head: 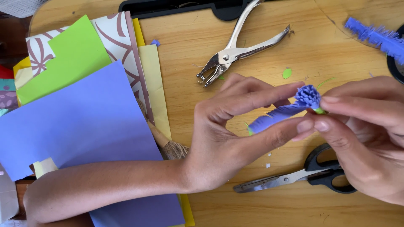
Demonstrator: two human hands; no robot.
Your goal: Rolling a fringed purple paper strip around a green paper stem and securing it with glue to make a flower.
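Both hands hold a small blue-violet fringed paper flower (307,96) rolled on a green stem, above a wooden table (269,201). My left hand (227,134) pinches the loose tail of the fringed strip (271,119) between thumb and fingers. My right hand (362,126) grips the rolled flower head at its base with thumb and forefinger.
A metal hole punch (235,48) lies beyond the hands. Black-handled scissors (303,174) lie below them. A stack of coloured and patterned paper sheets (80,117) covers the left side. Another fringed blue strip (374,37) lies at the top right. A black tray edge (176,7) runs along the top.
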